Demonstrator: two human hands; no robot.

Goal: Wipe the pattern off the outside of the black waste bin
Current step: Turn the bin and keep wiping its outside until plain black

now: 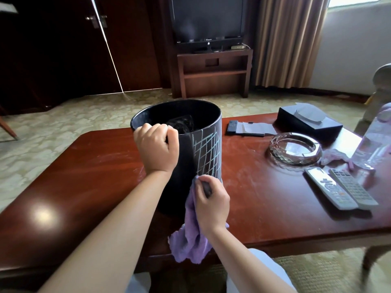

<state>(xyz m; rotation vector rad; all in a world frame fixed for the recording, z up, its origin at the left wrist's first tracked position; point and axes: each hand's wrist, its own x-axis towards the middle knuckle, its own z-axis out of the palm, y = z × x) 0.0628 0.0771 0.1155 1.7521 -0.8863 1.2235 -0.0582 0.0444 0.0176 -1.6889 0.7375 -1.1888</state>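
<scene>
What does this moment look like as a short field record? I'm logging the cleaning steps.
surface: wooden table
bin: black waste bin, upright on the table
pattern: pale grid lines on the bin's right side, not yet wiped off
left hand: left hand grips the bin's near rim
right hand: right hand holds a purple cloth against the bin's lower wall, below the grid
nearby: glass ashtray, two remote controls, to the right
</scene>
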